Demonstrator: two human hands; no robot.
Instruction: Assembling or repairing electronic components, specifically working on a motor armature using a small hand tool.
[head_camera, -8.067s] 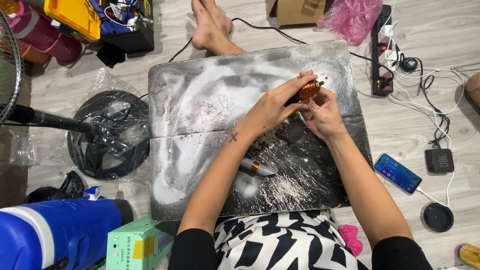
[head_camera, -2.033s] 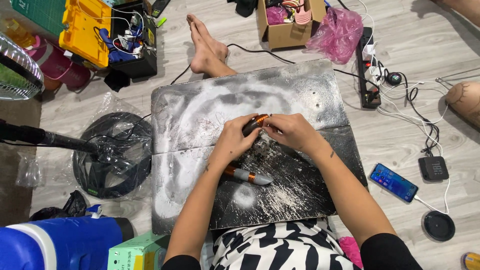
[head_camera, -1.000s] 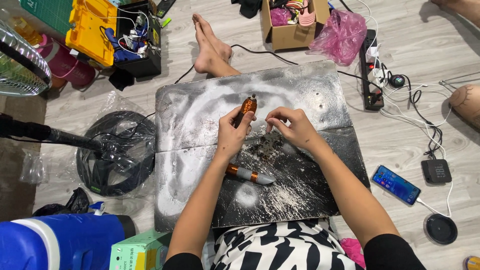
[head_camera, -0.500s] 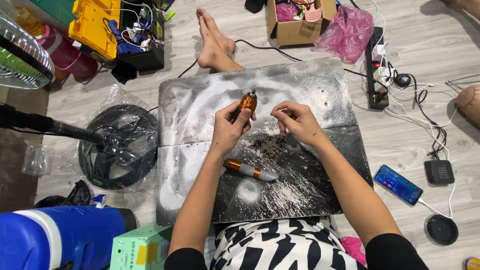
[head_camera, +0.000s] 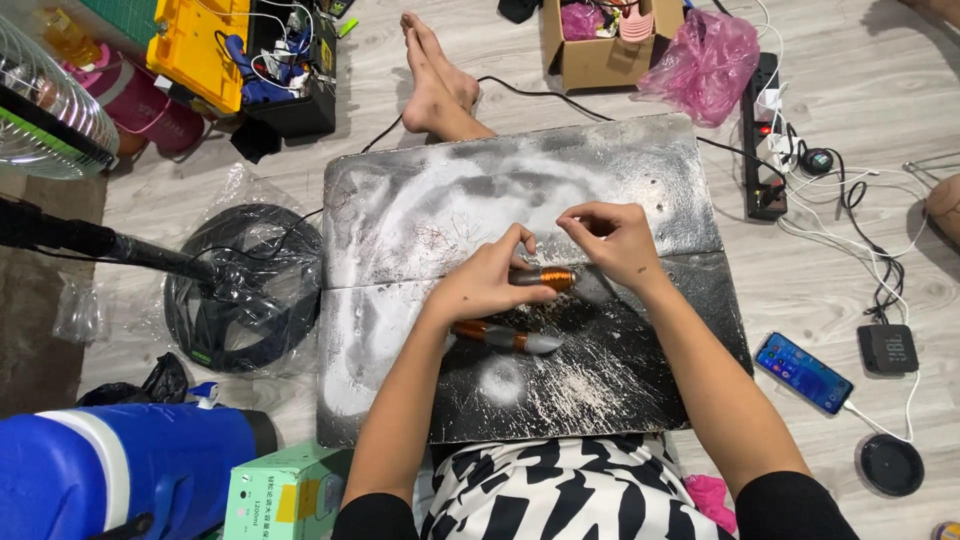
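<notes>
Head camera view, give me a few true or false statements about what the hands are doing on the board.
1. The left hand holds a copper-wound coil. True.
2. The right hand rests flat on the phone. False: it is raised over the dusty board, fingers pinched; the phone lies apart on the floor.
3. A second coil piece lies on the board beneath the left hand. True.
4. The pink bag sits on the board. False: it is on the floor beyond it.
</notes>
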